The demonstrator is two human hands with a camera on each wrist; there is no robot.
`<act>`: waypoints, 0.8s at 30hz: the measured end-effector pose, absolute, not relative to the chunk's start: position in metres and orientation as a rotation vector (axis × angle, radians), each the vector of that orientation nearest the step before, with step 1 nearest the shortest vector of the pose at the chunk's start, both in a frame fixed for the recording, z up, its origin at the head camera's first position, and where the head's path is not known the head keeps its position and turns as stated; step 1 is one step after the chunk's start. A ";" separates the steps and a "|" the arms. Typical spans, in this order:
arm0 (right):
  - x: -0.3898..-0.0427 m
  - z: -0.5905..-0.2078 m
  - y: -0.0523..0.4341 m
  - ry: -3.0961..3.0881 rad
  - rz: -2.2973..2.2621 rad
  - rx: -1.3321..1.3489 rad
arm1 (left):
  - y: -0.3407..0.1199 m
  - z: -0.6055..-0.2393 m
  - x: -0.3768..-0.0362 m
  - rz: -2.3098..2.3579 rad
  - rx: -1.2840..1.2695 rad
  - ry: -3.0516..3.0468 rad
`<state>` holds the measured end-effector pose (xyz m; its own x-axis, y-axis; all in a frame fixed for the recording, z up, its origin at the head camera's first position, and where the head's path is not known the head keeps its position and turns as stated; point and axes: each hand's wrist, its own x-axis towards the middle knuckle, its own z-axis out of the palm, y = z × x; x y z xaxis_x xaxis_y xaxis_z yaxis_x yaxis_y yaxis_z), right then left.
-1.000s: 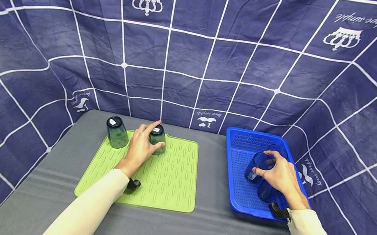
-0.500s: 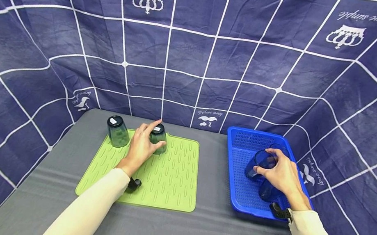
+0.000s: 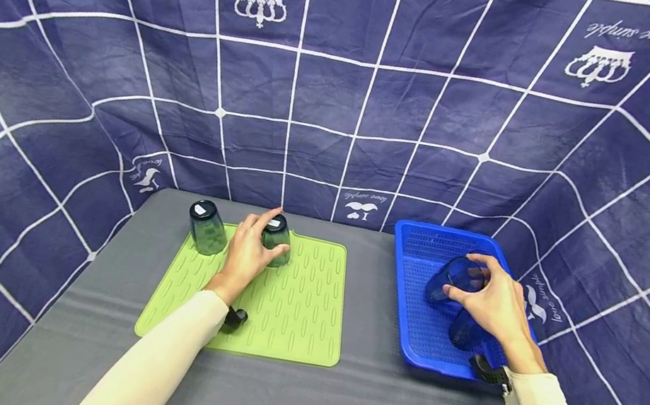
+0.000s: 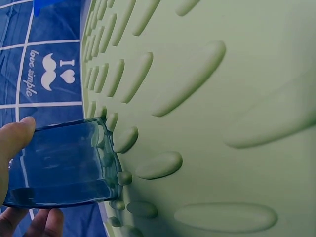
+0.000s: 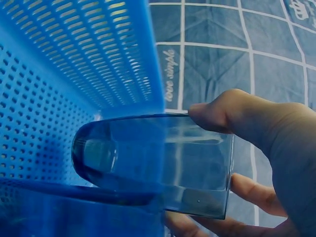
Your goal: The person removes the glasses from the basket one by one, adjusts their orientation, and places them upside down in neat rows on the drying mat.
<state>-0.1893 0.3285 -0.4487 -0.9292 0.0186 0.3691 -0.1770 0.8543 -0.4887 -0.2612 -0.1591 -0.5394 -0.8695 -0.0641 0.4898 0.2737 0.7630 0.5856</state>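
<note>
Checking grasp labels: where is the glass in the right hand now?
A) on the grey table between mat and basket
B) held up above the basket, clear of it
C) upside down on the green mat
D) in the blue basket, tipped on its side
D: the right hand grips a glass lying tilted inside the blue basket; the right wrist view shows it sideways against the perforated floor.

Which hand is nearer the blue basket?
Right. The right hand is inside the blue basket, gripping a blue glass; the left hand is over the green mat.
</note>
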 end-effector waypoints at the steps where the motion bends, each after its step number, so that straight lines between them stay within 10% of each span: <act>1: -0.188 -0.447 0.328 -2.662 0.756 0.114 | -0.159 -0.539 -0.261 -0.929 -0.160 -2.468; 24: -0.156 -0.425 0.302 -2.477 0.888 0.067 | -0.159 -0.538 -0.259 -0.953 -0.132 -2.513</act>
<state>-0.1555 0.3017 -0.4251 -0.8717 0.1200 0.4751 -0.2091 0.7857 -0.5821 -0.2589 -0.1593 -0.5378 -0.8954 -0.0670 0.4402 0.2417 0.7572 0.6069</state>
